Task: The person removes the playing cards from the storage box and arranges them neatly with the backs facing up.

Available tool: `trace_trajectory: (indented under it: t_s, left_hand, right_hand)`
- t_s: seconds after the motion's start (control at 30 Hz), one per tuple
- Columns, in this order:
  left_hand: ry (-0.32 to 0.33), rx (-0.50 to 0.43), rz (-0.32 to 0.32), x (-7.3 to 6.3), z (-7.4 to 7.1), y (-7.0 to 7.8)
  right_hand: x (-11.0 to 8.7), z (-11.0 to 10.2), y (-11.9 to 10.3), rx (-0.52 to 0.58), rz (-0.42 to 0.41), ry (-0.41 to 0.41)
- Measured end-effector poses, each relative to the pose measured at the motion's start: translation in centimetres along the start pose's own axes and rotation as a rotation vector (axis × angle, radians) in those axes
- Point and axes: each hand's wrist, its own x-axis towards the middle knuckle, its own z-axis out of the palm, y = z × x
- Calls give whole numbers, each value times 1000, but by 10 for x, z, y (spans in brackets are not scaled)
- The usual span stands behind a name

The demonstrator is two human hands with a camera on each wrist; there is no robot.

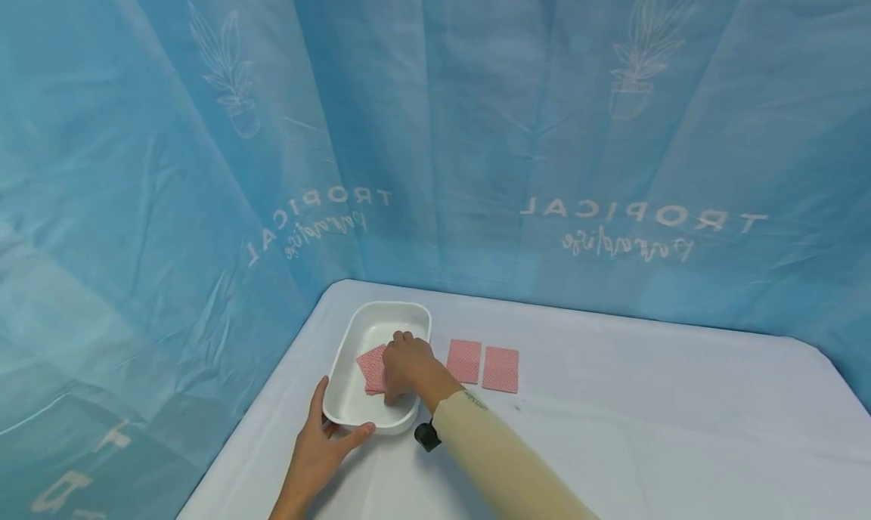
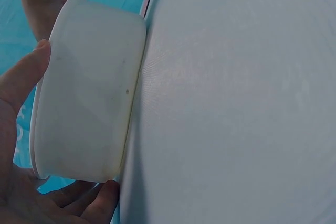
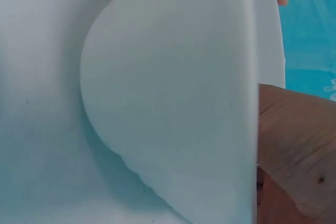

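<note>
A white rectangular tub [image 1: 393, 429] stands on the table, with red-patterned playing cards [image 1: 370, 366] lying overlapped inside it. My left hand [image 1: 317, 448] grips the tub's near left corner, thumb on the near rim and fingers along the side. In the left wrist view that hand [image 2: 21, 192] reaches round the tub's wall [image 2: 89, 93]. Inside the tub my right hand [image 1: 408, 365] bends down with curled fingers and thumb at the playing cards, covering part of them. The tub wall [image 3: 173, 98] hides its fingertips in the right wrist view.
Two more red-backed playing cards [image 1: 500, 369] lie face down, side by side, just right of the tub. A white cloth [image 1: 646, 422] covers the table. Blue printed curtains [image 1: 476, 127] hang behind it and along its left side.
</note>
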Motion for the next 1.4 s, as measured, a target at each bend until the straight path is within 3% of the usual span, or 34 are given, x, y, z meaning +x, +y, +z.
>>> trace_trajectory:
  t_s: [0.4,0.83,1.4]
  left_hand:
    - [-26,-41,54,3,15,4]
    - [-20,-13,55,3,5,5]
    - [-24,11,43,-4,-4,3]
  right_hand:
    - [-2,3,16,5,44,-30]
    - [-1,-6,12,69,33,-8]
    - [-3,-10,6,132,-44,7]
